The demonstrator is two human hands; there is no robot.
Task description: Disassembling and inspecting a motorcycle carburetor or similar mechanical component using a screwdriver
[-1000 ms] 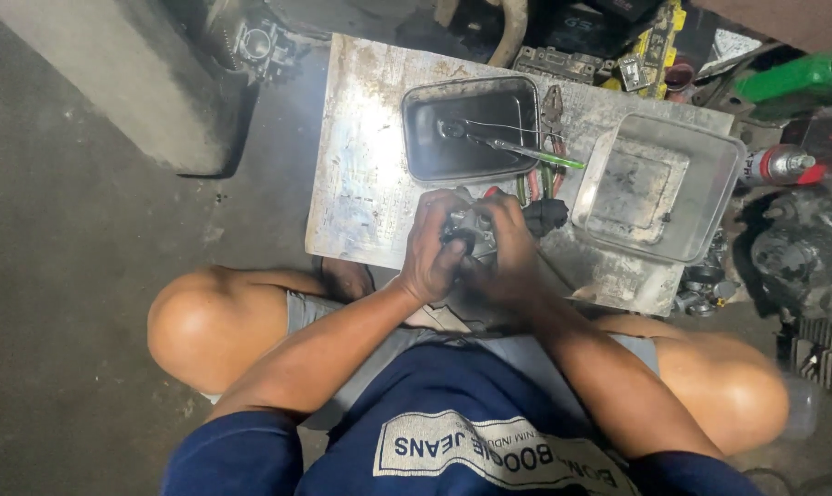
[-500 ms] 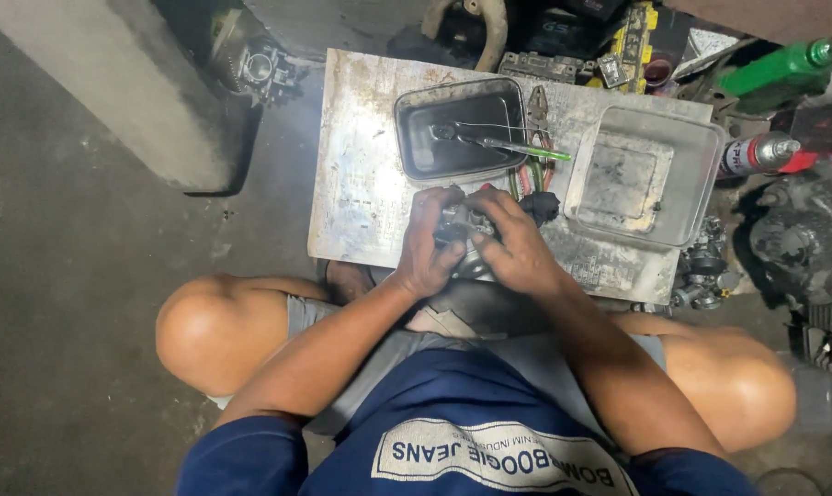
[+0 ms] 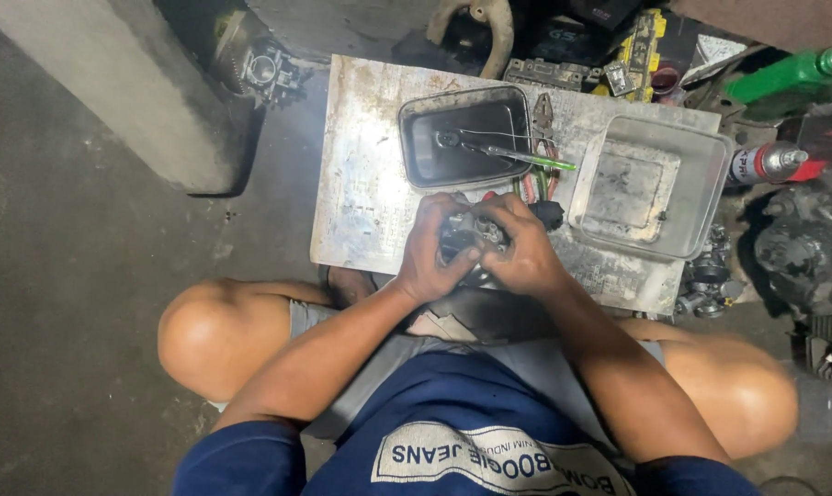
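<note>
Both my hands close around a small dark metal engine part [image 3: 468, 235] above the near edge of a scuffed metal board [image 3: 361, 193]. My left hand [image 3: 431, 253] wraps it from the left, and my right hand [image 3: 520, 248] covers it from the right. Most of the part is hidden by my fingers. Just beyond my hands sits a dark rectangular tray [image 3: 466, 138] with a green-handled screwdriver [image 3: 526, 158] lying across its rim.
A clear plastic container [image 3: 650, 188] stands on the board's right side. Pliers [image 3: 543, 118] lie behind the tray. A green bottle [image 3: 783, 73], a spray can [image 3: 774, 163] and engine parts [image 3: 806, 248] crowd the right. A concrete block [image 3: 94, 83] stands at left.
The view has shifted slightly. My hands stay closed on the part at the board's near edge, with only small finger movements.
</note>
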